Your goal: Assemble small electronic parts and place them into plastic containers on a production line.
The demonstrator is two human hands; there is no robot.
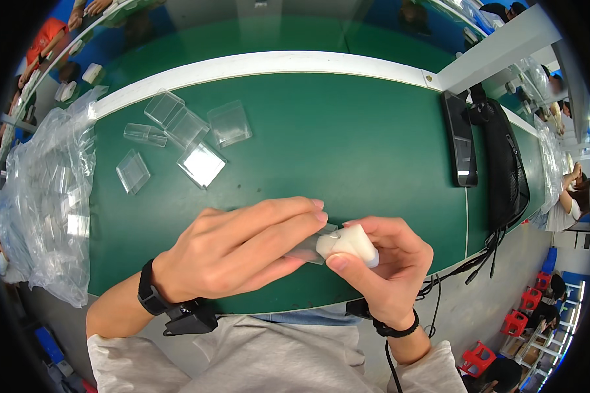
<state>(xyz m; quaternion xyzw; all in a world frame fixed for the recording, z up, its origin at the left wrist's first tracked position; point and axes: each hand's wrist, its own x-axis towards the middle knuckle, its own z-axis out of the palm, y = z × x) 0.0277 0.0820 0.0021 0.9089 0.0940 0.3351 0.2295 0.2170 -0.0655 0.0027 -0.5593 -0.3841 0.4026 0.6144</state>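
Note:
My left hand is closed, its long fingers lying over a clear plastic box near the table's front edge. Most of that box is hidden beneath the fingers. To its right, my right hand pinches a small white block-like piece with rounded edges between thumb and fingers. The white piece's left end meets the clear box's right end; whether it sits partly inside cannot be told. Farther back on the left lie several empty clear plastic boxes, among them one box and a shiny one.
A large clear plastic bag covers the left side of the green table. At right lie a black phone and a black pouch with cables. A white rail borders the back. Other people sit beyond the edges.

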